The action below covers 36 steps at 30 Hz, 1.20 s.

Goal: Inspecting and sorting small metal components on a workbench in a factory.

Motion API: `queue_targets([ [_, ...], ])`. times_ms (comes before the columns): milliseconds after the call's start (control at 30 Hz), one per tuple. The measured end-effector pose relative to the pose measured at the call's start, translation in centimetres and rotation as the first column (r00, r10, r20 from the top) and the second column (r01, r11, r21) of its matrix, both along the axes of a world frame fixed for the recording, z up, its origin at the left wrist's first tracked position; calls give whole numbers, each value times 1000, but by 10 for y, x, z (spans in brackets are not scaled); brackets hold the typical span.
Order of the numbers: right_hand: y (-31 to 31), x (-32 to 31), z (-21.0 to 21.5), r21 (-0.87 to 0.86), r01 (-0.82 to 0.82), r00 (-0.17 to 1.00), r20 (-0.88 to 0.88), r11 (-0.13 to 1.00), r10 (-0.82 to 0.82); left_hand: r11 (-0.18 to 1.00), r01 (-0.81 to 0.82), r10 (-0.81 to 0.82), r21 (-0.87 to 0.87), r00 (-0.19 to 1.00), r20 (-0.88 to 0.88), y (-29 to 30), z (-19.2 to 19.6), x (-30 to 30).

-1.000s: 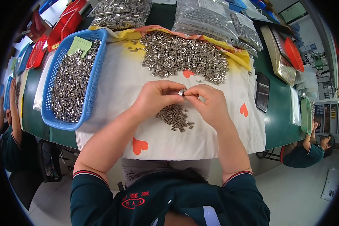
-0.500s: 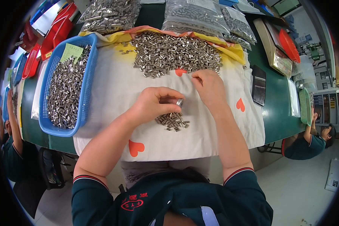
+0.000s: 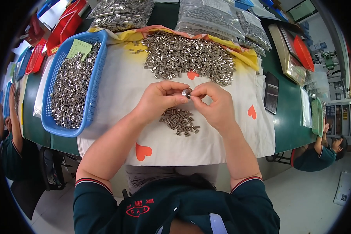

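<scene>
Your left hand and right hand pinch one metal sleeve; loosen, and it likely drops into the small pile at 6 o'clock.

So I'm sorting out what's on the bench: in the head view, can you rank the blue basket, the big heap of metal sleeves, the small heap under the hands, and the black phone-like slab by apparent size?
1. Blue basket
2. Big heap of metal sleeves
3. Small heap and black slab: look about alike, and fisheye bending makes ranking them unsure.
</scene>
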State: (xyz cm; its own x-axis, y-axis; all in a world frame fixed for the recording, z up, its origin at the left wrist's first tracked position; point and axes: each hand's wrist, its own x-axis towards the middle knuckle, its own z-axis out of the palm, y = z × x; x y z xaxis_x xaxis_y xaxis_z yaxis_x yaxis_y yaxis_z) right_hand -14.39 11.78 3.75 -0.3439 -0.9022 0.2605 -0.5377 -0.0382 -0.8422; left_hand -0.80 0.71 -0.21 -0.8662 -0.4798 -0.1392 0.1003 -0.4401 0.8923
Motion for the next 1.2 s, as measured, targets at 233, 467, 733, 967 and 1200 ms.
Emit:
queue_targets([
  [233,0,-5,-8,-35,-25,986,-163,999,19,998,7,-2,-59,997,80,0,4,-1],
  [467,2,-19,-3,217,-86,973,228,972,35,981,99,-72,-167,984,164,5,7,3],
  [733,-3,-56,-23,245,353,896,-365,903,-252,979,140,-117,-151,981,155,7,7,-5],
  [967,-11,-46,-28,198,298,848,-505,934,-164,976,146,-119,-158,978,172,-2,9,0],
  [1200,6,-43,-24,202,278,833,-538,939,-131,968,131,-120,-216,991,61,5,-3,-9],
])
